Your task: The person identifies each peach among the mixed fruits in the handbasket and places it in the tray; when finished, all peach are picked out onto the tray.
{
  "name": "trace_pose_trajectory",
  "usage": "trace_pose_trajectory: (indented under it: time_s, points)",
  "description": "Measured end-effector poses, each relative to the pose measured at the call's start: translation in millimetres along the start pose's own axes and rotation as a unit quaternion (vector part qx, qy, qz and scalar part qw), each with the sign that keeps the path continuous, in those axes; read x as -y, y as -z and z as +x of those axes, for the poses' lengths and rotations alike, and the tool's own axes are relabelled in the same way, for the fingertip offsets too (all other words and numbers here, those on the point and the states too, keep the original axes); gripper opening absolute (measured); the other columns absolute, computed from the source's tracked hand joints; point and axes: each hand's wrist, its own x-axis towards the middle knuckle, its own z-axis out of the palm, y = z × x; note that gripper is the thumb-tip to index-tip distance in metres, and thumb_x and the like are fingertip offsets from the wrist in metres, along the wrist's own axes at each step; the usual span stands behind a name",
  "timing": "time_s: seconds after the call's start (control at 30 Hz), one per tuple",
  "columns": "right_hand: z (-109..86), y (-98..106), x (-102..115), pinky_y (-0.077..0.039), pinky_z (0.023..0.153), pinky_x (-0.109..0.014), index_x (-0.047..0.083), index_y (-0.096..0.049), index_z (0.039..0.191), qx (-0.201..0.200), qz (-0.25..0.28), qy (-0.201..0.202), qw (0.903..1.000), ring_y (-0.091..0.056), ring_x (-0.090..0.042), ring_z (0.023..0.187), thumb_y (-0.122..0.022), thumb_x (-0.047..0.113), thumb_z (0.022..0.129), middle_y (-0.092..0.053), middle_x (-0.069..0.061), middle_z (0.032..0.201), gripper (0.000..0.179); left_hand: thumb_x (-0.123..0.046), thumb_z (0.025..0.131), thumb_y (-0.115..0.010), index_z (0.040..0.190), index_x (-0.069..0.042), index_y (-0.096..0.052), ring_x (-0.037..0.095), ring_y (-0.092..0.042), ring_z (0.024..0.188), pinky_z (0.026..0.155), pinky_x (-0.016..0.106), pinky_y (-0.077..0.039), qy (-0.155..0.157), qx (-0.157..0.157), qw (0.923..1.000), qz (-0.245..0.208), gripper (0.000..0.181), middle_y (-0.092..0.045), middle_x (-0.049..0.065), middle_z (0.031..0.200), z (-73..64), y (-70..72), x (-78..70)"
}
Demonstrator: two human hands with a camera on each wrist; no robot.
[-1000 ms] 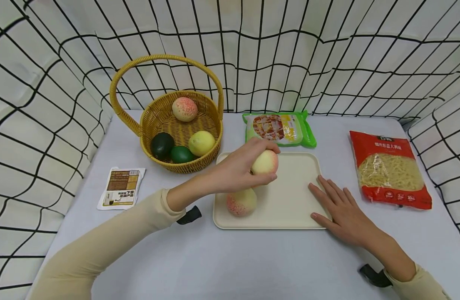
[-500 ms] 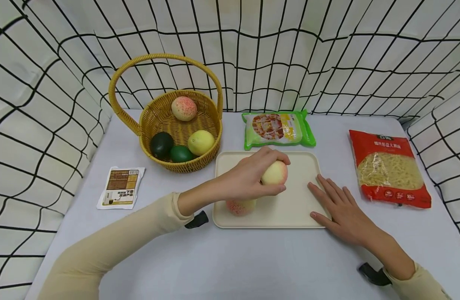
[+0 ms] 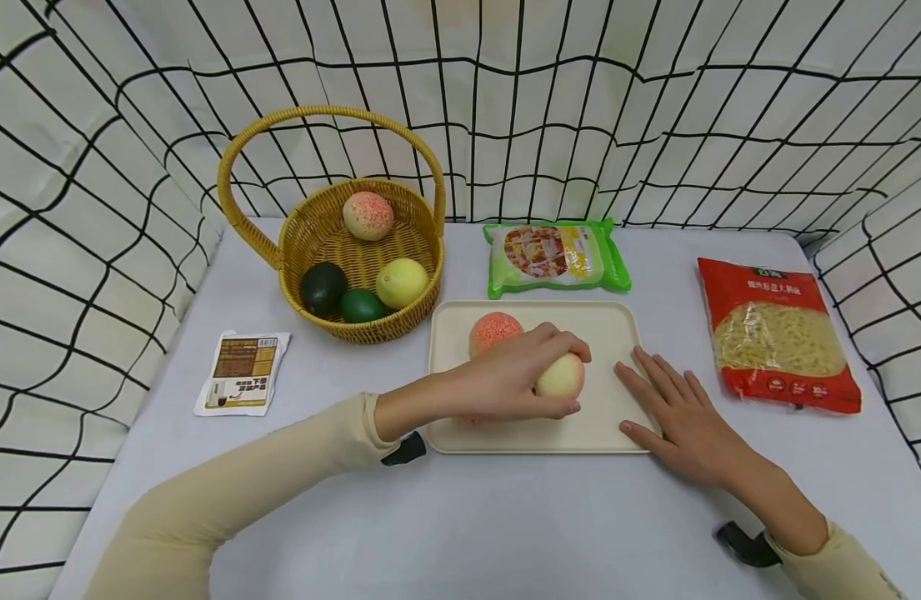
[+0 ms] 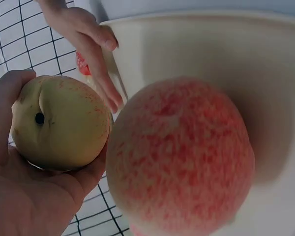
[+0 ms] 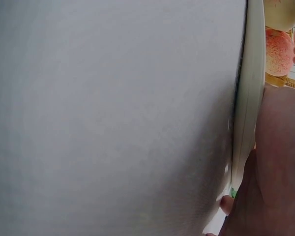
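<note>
At far left, a white-and-brown packet is lying flat on the worktop. Beside it, a wicker basket is holding a speckled basket peach, a dark fruit, a green fruit and a lemon. Next along, a coral-topped peach is sitting at the left end of a cream tray; a red-mottled peach is hiding mostly beneath the left wrist.

Over the tray's middle, a person's left hand is gripping a pale peach, fingers clamped round it; whether the fruit is touching the tray, the views are not showing. Handling it well is probably calling for a light grip, a level setting-down on the bare middle, a pause before loosening, and a wrist clear of the neighbouring fruit, round things being likely to roll. The pale peach is showing yellowish skin, a pink blush, fine red specks and a crease with a small dark hole.

Behind the tray, a green packet is lying. The right hand is resting at the tray's right edge, fingers straight and apart. At far right, a red noodle bag is lying flat.
</note>
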Motion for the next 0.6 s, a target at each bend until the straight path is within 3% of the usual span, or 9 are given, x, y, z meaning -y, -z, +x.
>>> trace_pose_trajectory:
  time_s: [0.23,0.6]
  points:
    - [0.3,-1,-1,-0.010,0.127,-0.077,0.033,-0.021,0.171,-0.001,0.002,-0.001,1.0000,-0.011,-0.044,0.165,-0.066,0.055,0.100,-0.008,-0.006,0.182,0.087,-0.040,0.095,-0.077,0.140,-0.023,-0.055,0.010,-0.061,0.097,0.080,0.020,-0.052,-0.015,0.044,0.9984,0.033,0.052,-0.058,0.001,0.128,7.7,-19.0,1.2]
    - [0.3,0,0,-0.012,0.126,-0.077,0.032,-0.023,0.171,-0.010,0.000,0.006,0.9999,-0.013,-0.044,0.164,-0.066,0.054,0.100,-0.010,-0.008,0.182,0.087,-0.040,0.093,-0.081,0.139,-0.025,-0.056,0.009,-0.058,0.104,0.079,0.019,-0.049,-0.020,0.051,0.9931,0.104,0.055,-0.057,-0.004,0.127,12.5,-35.7,-3.1]
